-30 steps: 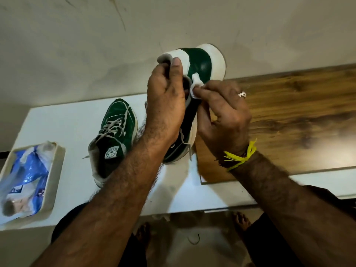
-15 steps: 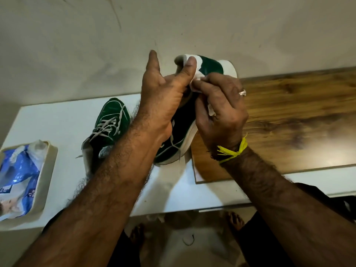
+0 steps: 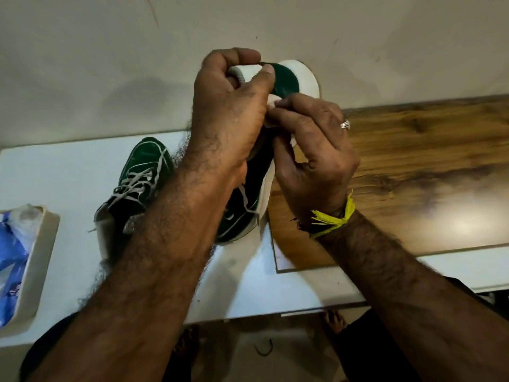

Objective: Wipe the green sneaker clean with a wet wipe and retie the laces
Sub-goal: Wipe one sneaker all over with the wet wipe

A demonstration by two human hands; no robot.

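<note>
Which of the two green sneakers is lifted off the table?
The right sneaker, gripped by the left hand, heel up; the left sneaker lies flat, untouched.

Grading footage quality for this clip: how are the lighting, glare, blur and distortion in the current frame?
Head view: dim, warm light; a soft glare patch on the wooden board; the hands cast a broad shadow on the wall. Wide-angle bending curves the table edges. The left hand and right hand look slightly soft, and the blue packet at the frame's left edge is smeared.
</note>
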